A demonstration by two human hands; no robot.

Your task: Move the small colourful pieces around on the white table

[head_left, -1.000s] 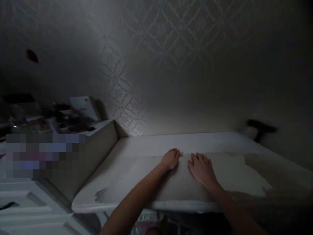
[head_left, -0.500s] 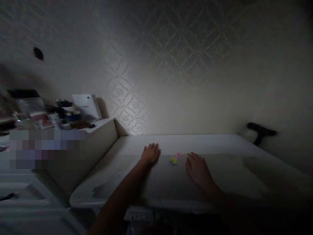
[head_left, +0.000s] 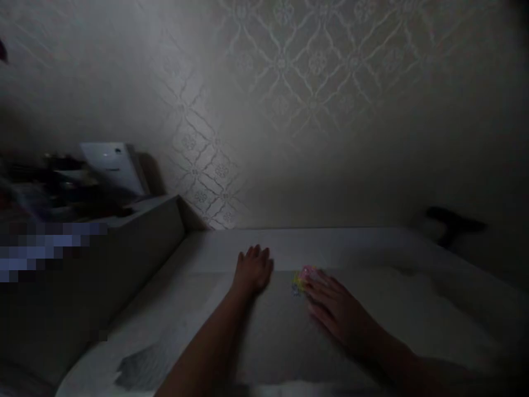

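Observation:
A small cluster of pink, yellow and blue bits [head_left: 305,274] lies on a greyish sheet [head_left: 281,331] that covers much of the white table. The light is too dim to tell what the bits are. My right hand [head_left: 333,306] is palm down with fingers stretched out, its fingertips over the right edge of the cluster; whether they press on it I cannot tell. To the left of the cluster, my left hand [head_left: 253,271] rests palm down near the sheet's far edge. Its fingers are apart and slightly bent, with nothing visible in them.
A raised cabinet [head_left: 144,259] borders the table on the left, with a white box [head_left: 113,165] and dark, blurred items on top. Beyond the table's right edge is a black T-shaped object [head_left: 454,223]. Patterned wallpaper [head_left: 314,60] rises behind the table.
My right hand has moved left, from beside the coloured cluster to over its right edge. My left hand stays beside it. The view has tilted and shifted to the right.

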